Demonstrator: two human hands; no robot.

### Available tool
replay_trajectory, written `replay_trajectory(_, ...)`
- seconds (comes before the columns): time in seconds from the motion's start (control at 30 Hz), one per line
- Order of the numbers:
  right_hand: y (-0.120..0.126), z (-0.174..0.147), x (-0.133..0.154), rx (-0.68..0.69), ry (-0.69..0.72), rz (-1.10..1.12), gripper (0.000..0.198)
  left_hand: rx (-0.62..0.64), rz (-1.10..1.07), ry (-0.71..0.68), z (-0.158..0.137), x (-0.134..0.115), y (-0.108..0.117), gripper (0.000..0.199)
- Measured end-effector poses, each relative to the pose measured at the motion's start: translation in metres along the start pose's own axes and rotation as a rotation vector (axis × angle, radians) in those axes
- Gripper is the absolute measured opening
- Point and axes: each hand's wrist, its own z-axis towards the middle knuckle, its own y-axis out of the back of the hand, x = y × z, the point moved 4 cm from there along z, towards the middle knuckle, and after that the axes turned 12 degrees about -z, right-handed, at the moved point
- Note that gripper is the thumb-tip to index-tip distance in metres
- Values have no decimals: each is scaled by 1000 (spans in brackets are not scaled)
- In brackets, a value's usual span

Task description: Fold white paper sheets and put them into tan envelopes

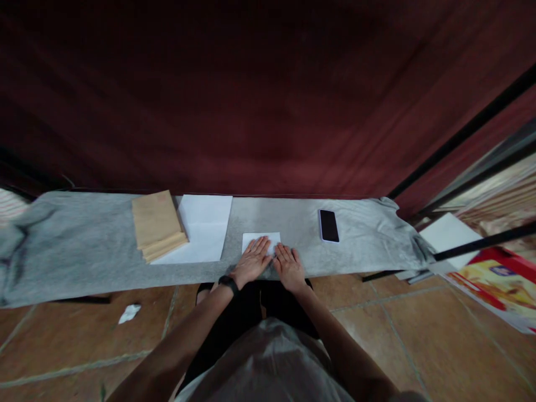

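Observation:
A small white sheet of paper [272, 238], apparently folded, lies on the grey cloth in front of me. My left hand [253, 259] rests flat across its left and middle part, fingers stretched out. At the paper's right edge, my right hand [290, 268] lies flat with its fingertips touching it. Both hands are open, and they cover the paper's near side. A black band circles my left wrist.
Left of the paper, brown envelopes [156, 219] are stacked partly over larger white sheets [205, 226]. A phone [329, 226] lies to the right. The cloth-covered bench [285, 215] is narrow, with a dark red curtain [268, 123] behind. A red-and-yellow box [500, 282] stands at far right.

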Motion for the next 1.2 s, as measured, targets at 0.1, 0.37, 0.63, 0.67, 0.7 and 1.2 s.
replay_trajectory(0.1, 1, 12, 0, 16, 12, 1, 45, -50, 14, 42, -12, 7, 6, 58)
replay_trajectory(0.37, -9, 46, -9, 57, -7, -38, 48, -148, 26, 190, -15, 21, 12, 59)
replay_trajectory(0.63, -12, 40, -28, 93, -4, -61, 51, -160, 60, 234, -20, 26, 14, 69)
replay_trajectory(0.67, -12, 37, -30, 88, -3, -65, 52, -161, 62, 234, -20, 26, 14, 70)
replay_trajectory(0.7, -12, 34, -31, 85, -3, -67, 52, -163, 65, 232, -20, 26, 14, 71)
replay_trajectory(1.2, 7, 57, -4, 143, -503, 266, 35, -116, 211, 224, -21, 22, 16, 71)
